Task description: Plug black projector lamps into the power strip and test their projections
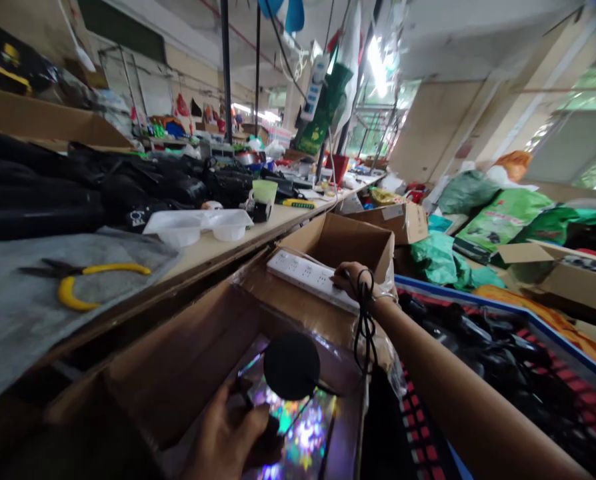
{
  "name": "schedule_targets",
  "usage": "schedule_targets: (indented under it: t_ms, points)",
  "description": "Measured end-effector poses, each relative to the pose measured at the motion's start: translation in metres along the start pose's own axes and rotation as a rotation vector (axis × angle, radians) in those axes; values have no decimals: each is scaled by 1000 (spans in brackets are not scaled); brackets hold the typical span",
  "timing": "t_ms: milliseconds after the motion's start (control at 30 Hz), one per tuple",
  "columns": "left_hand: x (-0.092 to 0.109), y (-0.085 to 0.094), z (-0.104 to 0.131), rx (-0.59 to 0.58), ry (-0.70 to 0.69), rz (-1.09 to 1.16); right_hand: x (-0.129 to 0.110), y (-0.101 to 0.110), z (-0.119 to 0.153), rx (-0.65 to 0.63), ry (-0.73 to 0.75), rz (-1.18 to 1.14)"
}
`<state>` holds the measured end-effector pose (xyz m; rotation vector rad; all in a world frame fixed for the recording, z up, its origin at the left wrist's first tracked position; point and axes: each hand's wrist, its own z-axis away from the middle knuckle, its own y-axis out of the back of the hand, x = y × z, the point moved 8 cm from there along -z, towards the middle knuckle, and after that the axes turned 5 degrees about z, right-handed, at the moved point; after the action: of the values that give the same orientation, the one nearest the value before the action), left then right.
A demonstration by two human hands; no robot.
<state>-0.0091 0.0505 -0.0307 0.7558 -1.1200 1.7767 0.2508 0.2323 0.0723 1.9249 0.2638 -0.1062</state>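
Note:
Low in the open cardboard box, my left hand (233, 427) is closed around a black device with a round, flat disc (292, 366) on it. Bright multicoloured light (301, 427) glitters on the surface beneath the disc. Farther forward, my right hand (354, 279) has its fingers pinched at the sockets of a white power strip (301, 272), apparently on a plug that they mostly hide. A looped bundle of black cable (365, 327) hangs beside that wrist. The power strip rests along the far edge of the box.
Yellow-handled pliers (85, 283) lie on grey sheeting on the left table, near white plastic trays (198, 225) and a pale green cup (265, 192). Black goods (103, 187) are piled behind. At right stands a blue-rimmed crate (478, 300) with black items. A cardboard box (335, 233) is ahead.

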Motion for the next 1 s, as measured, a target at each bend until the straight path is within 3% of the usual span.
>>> schedule_targets:
  t_ms: [233,367,533,1000]
  points:
    - [20,-9,-6,-50,-75,63,5,-8,10,42,-114,-61]
    - [28,-6,-13,-18,-132,49,9,-9,9,82,-127,-122]
    - [25,2,-14,23,-121,48,10,-9,11,99,-83,-141]
    - [24,2,-18,-2,-129,21,8,-10,14,130,-96,-96]
